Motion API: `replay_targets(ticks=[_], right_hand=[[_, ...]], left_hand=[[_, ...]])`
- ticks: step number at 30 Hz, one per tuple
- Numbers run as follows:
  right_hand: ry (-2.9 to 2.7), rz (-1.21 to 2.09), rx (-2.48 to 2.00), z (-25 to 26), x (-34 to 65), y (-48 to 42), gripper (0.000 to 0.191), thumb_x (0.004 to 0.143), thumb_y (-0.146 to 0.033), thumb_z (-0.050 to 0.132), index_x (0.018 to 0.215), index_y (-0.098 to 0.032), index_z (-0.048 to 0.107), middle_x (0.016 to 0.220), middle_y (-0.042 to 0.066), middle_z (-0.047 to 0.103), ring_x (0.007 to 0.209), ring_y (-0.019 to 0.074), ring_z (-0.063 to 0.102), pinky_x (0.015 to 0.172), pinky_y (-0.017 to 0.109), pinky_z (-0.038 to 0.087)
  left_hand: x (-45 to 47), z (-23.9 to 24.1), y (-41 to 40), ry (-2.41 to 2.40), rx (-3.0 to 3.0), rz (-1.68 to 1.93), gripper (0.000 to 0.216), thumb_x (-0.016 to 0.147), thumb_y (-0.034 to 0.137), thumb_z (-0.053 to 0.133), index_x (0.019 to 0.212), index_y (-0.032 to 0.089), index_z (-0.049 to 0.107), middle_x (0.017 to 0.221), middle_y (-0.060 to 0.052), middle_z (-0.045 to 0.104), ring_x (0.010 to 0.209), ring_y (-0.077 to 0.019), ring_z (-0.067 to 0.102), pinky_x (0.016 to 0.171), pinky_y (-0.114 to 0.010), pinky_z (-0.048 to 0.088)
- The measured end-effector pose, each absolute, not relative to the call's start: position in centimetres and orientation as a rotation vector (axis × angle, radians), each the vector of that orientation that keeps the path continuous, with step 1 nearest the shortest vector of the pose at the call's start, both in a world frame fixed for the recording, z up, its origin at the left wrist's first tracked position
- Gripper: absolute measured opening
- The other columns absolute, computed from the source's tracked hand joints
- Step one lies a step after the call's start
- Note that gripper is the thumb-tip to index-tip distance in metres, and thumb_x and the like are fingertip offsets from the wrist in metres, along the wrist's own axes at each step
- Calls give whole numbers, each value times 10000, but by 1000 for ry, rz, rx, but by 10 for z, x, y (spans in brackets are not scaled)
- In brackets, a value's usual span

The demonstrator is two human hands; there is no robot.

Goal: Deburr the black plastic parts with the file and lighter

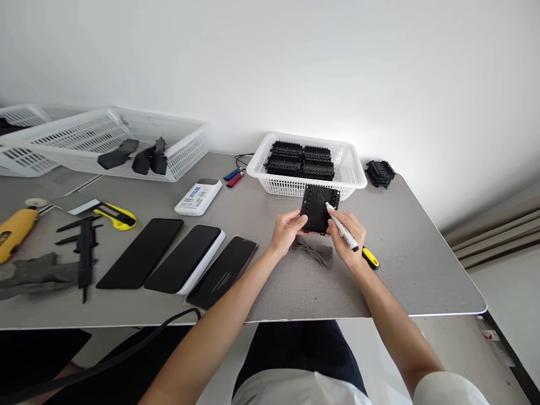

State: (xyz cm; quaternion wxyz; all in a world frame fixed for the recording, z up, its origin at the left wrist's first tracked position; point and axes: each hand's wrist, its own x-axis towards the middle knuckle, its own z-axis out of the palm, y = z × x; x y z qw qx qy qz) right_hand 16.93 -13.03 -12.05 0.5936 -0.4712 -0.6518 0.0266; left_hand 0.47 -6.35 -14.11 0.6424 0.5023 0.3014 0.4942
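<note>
My left hand [288,228] grips the left edge of a flat black plastic part [319,209] and holds it tilted up above the grey table [405,264]. My right hand [351,236] is closed around a white marker with a yellow end [352,241]. The marker's tip touches the face of the black part. A small grey cloth [314,251] lies on the table just under both hands. Right behind the part stands a white basket [350,169] holding several more black parts.
Three dark phones [181,259] lie flat to the left. Further left are black calipers [85,247], a yellow utility knife [113,215], a grey glove [31,275] and a white remote [198,197]. Large white baskets [84,140] sit at back left. A loose black part [380,172] rests right of the basket.
</note>
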Motion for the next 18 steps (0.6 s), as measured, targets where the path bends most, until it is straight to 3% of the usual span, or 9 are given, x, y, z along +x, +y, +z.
replay_targets(ticks=[7,18], right_hand=[[-1523,79,-1167,-124,175,-129,364,968,-316,542,1307,-252,661,1051,94,715,845,217,698,759,394,614],[-1502,108,-1168,-125,175,-129,386,984,-292,525,1352,-255,633,1058,99,695,879,215,690,777,384,592]], left_hand=[[6,-144,-66,683,1259,1086,561,763,521,775,1167,133,740,966,-114,790,809,-265,747,643,-373,643],[6,-142,-70,655,1309,1060,522,791,469,761,1199,145,733,999,-95,787,803,-237,731,632,-356,647]])
